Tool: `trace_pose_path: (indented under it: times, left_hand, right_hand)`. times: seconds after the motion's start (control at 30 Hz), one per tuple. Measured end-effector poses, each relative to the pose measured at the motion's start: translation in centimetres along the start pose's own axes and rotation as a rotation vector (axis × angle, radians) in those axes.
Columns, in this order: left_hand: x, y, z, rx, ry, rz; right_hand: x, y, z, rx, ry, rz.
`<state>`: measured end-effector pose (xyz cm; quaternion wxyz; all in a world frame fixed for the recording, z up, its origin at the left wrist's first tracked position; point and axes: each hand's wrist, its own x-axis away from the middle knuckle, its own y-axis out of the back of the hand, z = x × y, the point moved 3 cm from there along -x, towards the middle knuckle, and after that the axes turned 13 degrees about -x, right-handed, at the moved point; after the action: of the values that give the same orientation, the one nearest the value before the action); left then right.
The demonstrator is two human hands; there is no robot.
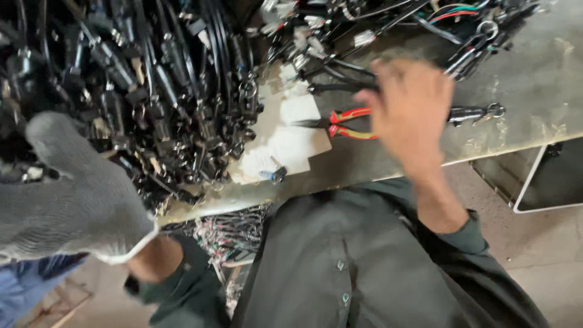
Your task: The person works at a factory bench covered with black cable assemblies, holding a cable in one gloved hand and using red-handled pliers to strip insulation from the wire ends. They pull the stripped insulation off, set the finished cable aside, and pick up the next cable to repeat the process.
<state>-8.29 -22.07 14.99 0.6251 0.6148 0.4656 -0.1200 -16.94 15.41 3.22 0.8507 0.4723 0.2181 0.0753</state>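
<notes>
Red-handled pliers (346, 123) lie on the grey surface (534, 91) just under the bare right hand (408, 115), fingers spread and empty; a clean grip needs both handles, while the gloved left hand (73, 194) rests open on black cable connectors (158, 91).

Soft, even daylight falls on the grey worktop (534, 79), with little glare. The right hand (410, 112) and gloved left hand (79, 194) are motion-blurred; the black cable heap (133, 85) lies dim.
</notes>
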Motion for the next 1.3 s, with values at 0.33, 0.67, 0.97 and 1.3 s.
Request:
trace_pose_path:
  times: [0.33, 0.67, 0.97, 1.3]
  left_hand:
    - [11.5, -4.4, -16.2, 0.52, -0.51, 0.72]
    - [10.7, -3.5, -18.3, 0.908, -0.483, 0.876]
    - [12.7, -4.5, -18.0, 1.487, 0.368, 1.572]
    - [10.1, -3.7, -16.7, 1.448, 0.23, 1.231]
  right_hand:
    - [1.1, 1.3, -3.7, -0.122, -0.066, -0.087]
    - [-2.0, 7.4, 4.7, -1.613, -0.313, -0.52]
    - [-0.5, 5.7, 7.4, -2.022, -0.189, -0.305]
    - [2.5, 7.0, 8.3, -0.847, 0.228, 0.01]
